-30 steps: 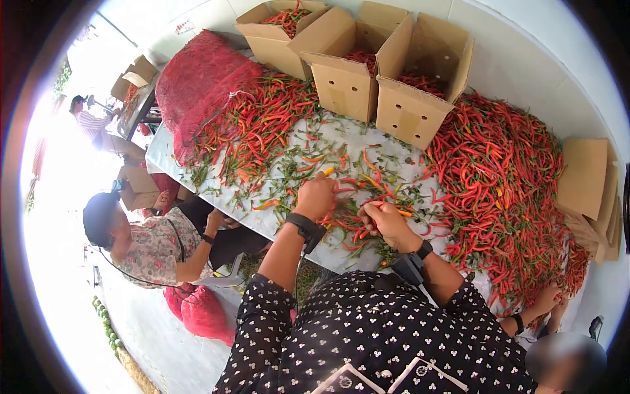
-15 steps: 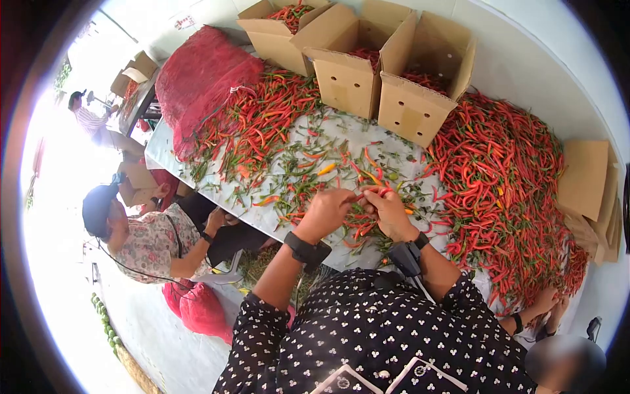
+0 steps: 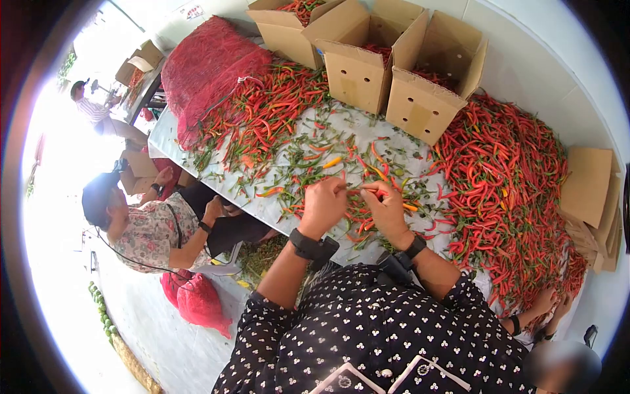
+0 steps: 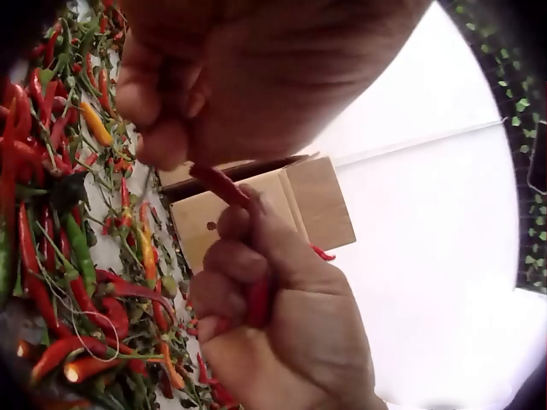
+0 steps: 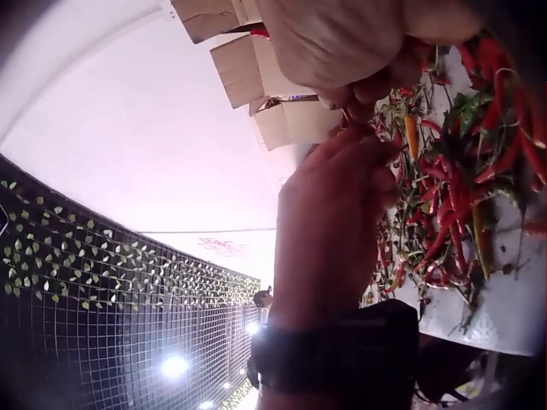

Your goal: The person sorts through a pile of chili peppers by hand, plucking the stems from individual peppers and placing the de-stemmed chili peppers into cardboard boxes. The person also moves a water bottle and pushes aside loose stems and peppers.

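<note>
My right hand (image 3: 386, 213) pinches a slim red chili (image 4: 220, 184) between thumb and forefinger over the table. More red chilies (image 4: 260, 301) show inside its curled fingers in the left wrist view. Close beside it, my left hand (image 3: 325, 207) has curled fingers at the chili's other end, where that end passes out of sight behind them. The right wrist view shows the left hand (image 5: 338, 213) meeting the right hand (image 5: 346, 38) at the fingertips. Below both hands lie loose chilies (image 3: 361, 226) and green stems on the pale tabletop (image 3: 246, 207).
Cardboard boxes (image 3: 423, 111) holding chilies stand along the wall. A large chili heap (image 3: 512, 203) covers the table's right side; a red net sack (image 3: 203, 72) lies at the far left. A seated person (image 3: 154, 233) is on the left, and another person's hands (image 3: 548, 305) are at the lower right.
My left hand was over the table near a yellow chili, then came in to meet the right hand at a red chili. The hands now stand slightly farther apart, and the view has shifted slightly.
</note>
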`<state>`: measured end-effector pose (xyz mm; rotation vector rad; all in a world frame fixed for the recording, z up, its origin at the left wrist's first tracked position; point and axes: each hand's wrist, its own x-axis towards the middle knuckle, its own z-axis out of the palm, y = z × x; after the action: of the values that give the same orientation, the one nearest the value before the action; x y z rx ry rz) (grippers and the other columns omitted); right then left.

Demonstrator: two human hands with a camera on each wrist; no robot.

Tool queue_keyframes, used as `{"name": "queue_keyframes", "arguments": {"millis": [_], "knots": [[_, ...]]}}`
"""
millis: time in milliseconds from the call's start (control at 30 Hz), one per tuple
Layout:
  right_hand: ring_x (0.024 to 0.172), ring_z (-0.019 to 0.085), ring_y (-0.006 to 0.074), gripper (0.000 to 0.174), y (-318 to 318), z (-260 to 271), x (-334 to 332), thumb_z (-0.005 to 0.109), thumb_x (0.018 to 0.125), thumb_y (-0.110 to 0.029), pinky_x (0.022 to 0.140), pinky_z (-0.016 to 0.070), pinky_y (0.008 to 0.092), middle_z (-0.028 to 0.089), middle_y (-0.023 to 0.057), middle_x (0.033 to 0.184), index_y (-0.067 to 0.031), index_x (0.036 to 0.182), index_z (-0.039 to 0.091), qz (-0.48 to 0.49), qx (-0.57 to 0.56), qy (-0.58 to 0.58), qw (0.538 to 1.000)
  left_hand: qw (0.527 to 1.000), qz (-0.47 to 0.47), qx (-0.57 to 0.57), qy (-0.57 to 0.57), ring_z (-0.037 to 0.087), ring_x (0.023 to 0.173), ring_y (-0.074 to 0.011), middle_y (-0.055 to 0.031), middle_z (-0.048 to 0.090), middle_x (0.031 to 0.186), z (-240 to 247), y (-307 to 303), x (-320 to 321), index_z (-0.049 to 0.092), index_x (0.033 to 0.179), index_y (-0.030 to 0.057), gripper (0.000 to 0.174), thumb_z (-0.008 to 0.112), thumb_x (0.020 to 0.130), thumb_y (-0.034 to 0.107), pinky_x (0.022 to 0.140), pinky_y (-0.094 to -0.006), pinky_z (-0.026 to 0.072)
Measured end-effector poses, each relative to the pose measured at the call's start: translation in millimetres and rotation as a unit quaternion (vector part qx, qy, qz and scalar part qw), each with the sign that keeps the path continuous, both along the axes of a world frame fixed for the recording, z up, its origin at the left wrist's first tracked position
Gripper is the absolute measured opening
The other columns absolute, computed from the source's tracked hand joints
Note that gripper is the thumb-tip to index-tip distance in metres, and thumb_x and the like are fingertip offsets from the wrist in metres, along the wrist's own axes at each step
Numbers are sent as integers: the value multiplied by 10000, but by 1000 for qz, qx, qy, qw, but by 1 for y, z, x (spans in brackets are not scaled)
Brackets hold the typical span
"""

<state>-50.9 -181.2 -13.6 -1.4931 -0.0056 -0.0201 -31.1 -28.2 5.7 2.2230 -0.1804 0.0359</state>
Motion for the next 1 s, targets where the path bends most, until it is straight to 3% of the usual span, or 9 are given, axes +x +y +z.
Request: {"name": "queue_keyframes", "arguments": {"millis": [67,167,267,367,533,600,733,800,1000], "knots": [[543,452,24,98,-6,2,1,570,823,-81,481,369,184,589,20,676,-4,882,590,-11,31,0,999,992,64,57,-95,600,592,-299,-129,601,628,-7,14,3,633,776,24,139,536,701,89,573,-361,477],[525,429,27,129,-22,10,2,529,858,-124,464,348,180,577,32,676,-13,811,573,-41,111,35,992,983,141,107,-35,600,642,-301,-115,620,710,-2,55,-5,644,757,39,141,549,712,133,609,-367,479],[511,458,73,284,-44,-7,4,463,898,-253,445,333,195,569,56,684,-43,723,539,21,236,129,963,956,142,239,-97,598,715,-292,-114,616,830,-4,86,-14,651,753,51,134,563,718,147,648,-373,474],[519,506,106,269,-41,-9,1,468,896,-241,444,364,212,571,71,676,-41,732,541,39,267,224,936,968,93,225,-63,587,761,-289,-112,590,927,-9,79,-13,655,742,56,117,575,716,139,680,-380,468],[554,563,156,193,-31,-18,-6,481,886,-190,505,476,274,575,87,677,-19,808,523,108,258,246,928,977,-13,188,-96,584,737,-295,-105,549,850,-27,43,1,643,816,80,118,581,722,115,637,-372,476],[556,561,153,192,-32,-17,-9,480,887,-190,505,475,273,570,84,671,-20,807,520,108,246,245,931,959,-34,274,-61,583,736,-306,-119,530,832,-33,37,8,616,840,85,125,582,720,100,603,-374,480],[557,539,132,185,-37,-12,-12,482,888,-189,518,472,269,550,68,653,-25,812,518,111,220,252,936,968,-43,240,-66,582,726,-320,-132,533,857,-32,38,14,595,825,76,113,579,713,84,594,-394,485],[557,531,124,189,-36,-12,-11,486,888,-197,527,472,267,546,61,650,-28,809,521,109,214,245,939,979,-36,197,-45,566,782,-337,-133,541,877,-33,39,16,591,845,52,156,551,694,52,686,-416,473],[552,514,90,182,-27,-19,-8,499,885,-215,499,414,233,552,25,648,-48,823,531,151,161,222,950,967,-86,241,5,563,793,-350,-156,542,887,-32,37,12,549,920,47,222,547,698,53,678,-422,465]]}}
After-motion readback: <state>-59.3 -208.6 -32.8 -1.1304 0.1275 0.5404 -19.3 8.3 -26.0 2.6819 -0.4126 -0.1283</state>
